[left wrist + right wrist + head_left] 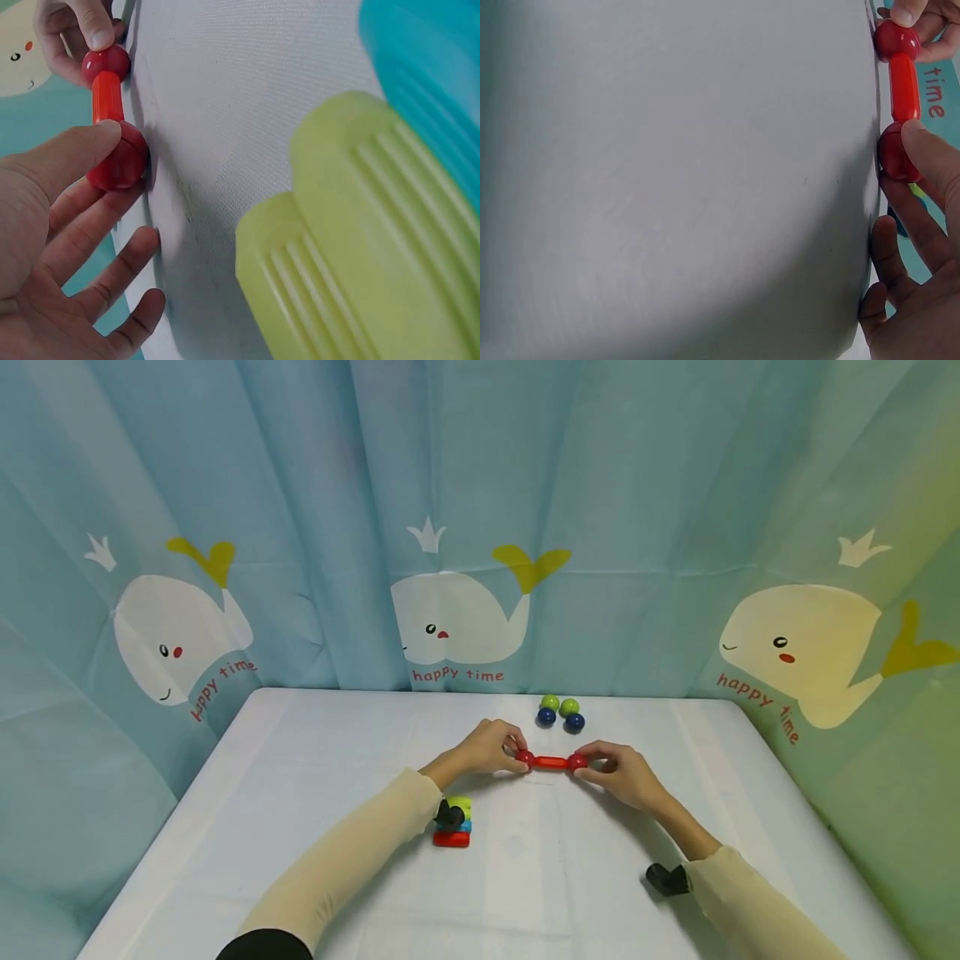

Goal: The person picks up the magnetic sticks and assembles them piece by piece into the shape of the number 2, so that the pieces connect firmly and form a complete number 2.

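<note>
An orange-red ridged rod (551,763) lies level between two dark red balls, joined end to end with them. My left hand (489,747) pinches the left red ball (124,156) between thumb and forefinger, its other fingers spread. At the far end, my right hand (621,770) pinches the right red ball (900,152) with thumb and fingers. The joined piece is held close over the white table. Under my left wrist lies a group of coloured rods (453,839), yellow-green, blue and red, partly hidden by the black wrist camera (448,816).
Beyond the hands, two green balls (550,702) and two dark blue balls (574,722) sit together near the back edge of the white table (337,735). A light blue curtain (637,485) with printed whales hangs behind and along both sides.
</note>
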The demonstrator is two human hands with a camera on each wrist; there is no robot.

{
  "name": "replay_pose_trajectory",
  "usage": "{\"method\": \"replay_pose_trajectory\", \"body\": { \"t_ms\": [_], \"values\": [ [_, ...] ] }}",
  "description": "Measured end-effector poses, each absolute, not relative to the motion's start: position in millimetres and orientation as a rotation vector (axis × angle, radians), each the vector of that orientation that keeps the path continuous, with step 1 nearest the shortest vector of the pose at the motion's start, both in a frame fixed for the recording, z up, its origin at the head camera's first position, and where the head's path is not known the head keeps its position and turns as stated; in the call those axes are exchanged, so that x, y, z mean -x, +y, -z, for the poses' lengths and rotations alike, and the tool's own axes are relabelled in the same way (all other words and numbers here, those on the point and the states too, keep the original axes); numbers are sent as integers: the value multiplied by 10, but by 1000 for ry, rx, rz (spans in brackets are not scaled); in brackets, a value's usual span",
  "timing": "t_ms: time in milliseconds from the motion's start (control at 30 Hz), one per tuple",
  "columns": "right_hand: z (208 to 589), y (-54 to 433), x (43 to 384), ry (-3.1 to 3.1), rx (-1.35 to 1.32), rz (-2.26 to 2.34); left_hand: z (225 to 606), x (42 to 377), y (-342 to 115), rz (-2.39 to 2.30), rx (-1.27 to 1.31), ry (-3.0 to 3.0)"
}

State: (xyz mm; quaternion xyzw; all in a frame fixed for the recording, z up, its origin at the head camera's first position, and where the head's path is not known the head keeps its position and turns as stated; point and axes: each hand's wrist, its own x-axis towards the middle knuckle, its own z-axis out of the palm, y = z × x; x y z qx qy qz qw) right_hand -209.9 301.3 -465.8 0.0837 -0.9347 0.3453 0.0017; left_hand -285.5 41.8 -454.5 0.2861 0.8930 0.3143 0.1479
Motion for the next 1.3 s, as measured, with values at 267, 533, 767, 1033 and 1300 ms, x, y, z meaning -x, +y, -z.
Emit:
{"method": "replay_pose_trajectory", "body": {
  "t_ms": [267, 533, 767, 1033, 1300],
  "values": [
    [4668, 2823, 2158, -2930, -261, -1109, 4525, 2849, 235, -895, -822, 2606],
    [4692, 2518, 2278, -2856, -342, -1104, 4520, 2869, -71, -925, -775, 2637],
    [4751, 2232, 2418, -2797, -273, -1146, 4593, 2948, -305, -993, -745, 2700],
    [4770, 2016, 2567, -2725, -260, -1201, 4683, 3078, -443, -1065, -711, 2798],
    [4780, 1914, 2620, -2714, -129, -1175, 4730, 3190, -460, -1102, -738, 2812]
  ]
}}
